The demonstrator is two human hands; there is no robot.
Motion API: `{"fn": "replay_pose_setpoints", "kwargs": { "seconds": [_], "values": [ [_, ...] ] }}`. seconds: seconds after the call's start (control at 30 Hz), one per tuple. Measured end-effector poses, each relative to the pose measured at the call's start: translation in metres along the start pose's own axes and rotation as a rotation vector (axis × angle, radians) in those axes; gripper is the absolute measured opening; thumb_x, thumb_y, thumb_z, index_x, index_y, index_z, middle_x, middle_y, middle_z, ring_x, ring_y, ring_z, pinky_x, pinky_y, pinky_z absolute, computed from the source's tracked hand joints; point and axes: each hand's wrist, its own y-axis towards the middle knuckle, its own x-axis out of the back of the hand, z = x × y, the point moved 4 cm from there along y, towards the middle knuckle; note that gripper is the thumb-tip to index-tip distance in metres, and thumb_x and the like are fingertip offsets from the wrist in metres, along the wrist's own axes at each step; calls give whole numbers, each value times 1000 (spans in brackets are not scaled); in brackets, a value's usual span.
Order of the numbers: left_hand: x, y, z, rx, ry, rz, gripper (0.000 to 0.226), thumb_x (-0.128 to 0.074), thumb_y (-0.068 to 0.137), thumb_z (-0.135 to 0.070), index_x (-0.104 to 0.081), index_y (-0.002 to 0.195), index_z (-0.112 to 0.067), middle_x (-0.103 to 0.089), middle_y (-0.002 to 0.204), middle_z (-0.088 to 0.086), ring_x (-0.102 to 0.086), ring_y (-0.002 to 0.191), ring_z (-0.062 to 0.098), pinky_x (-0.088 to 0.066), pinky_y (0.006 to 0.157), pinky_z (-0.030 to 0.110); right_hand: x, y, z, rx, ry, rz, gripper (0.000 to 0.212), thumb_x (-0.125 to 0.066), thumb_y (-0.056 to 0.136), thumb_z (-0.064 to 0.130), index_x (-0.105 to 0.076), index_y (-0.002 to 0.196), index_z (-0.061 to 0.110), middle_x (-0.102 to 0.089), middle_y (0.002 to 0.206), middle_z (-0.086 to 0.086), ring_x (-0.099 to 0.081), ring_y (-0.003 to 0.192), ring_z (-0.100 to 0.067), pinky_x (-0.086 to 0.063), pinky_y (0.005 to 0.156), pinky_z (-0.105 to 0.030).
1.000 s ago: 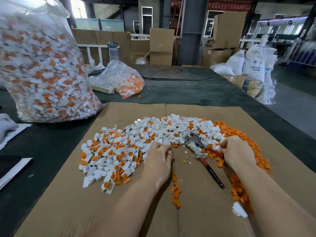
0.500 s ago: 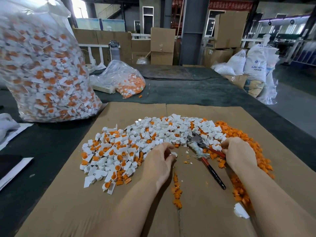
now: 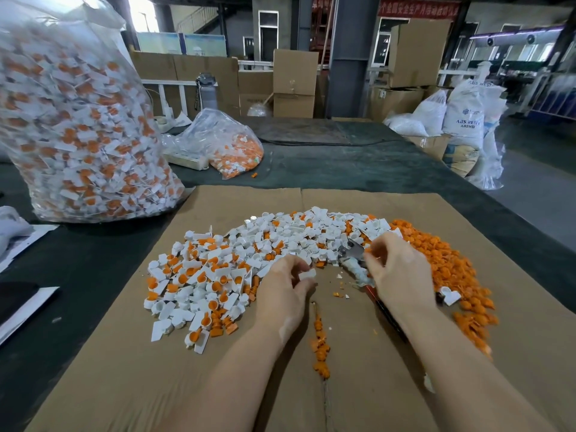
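Item in hand: white piece (image 3: 308,273), a small plastic part, lifted just clear of the cardboard sheet (image 3: 218,385) at the near edge of the mixed pile (image 3: 218,269).
Left hand (image 3: 285,291): thumb and forefinger pinched on the white piece; the other fingers curl loosely beneath.
Right hand (image 3: 402,275): fingers curled over the pliers (image 3: 352,250). Whether they clasp the handles or only lie across them cannot be told, as the palm hides the contact. An orange speck shows at one fingertip.
Pliers, long axis: metal head far and left, handles running near and right under the right wrist; a dark handle end shows beyond the wrist.
Key relation: the white piece lies to the left of the pliers' head and a little nearer the person, with bare cardboard between them. Near, not touching.
Nearer hand: the right for the tool, the left for the part.
Likely next move: carry the piece rightward and slightly away to meet the head, or swing the head leftward to it.
Sorted stock: orange heap (image 3: 442,263) to the right of the right hand.
Stores: big bag (image 3: 78,135) far left; small bag (image 3: 230,145) behind the sheet.
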Motion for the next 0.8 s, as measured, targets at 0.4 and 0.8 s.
{"fn": "replay_pose_setpoints", "kwargs": {
  "seconds": [0.4, 0.8],
  "values": [
    [1, 0, 0, 6, -57, 26, 11, -61, 90, -22, -57, 85, -31, -58, 77, -17, -53, 71, -6, -35, 64, -3, -40, -37, 15, -110, 364, 105, 12, -67, 85, 12, -69, 96, 15, -63, 80, 11, -55, 74, 7, -40, 67, -1],
    [0, 0, 2, -6, -46, 33, 7, -62, 90, -22, -59, 88, -28, -63, 80, -10, -56, 76, 0, -37, 62, 1, -44, -41, 19, -37, 182, 122, 11, -65, 84, 21, -63, 75, 14, -58, 71, 4, -53, 70, -12, -39, 62, -24]
  ]
}}
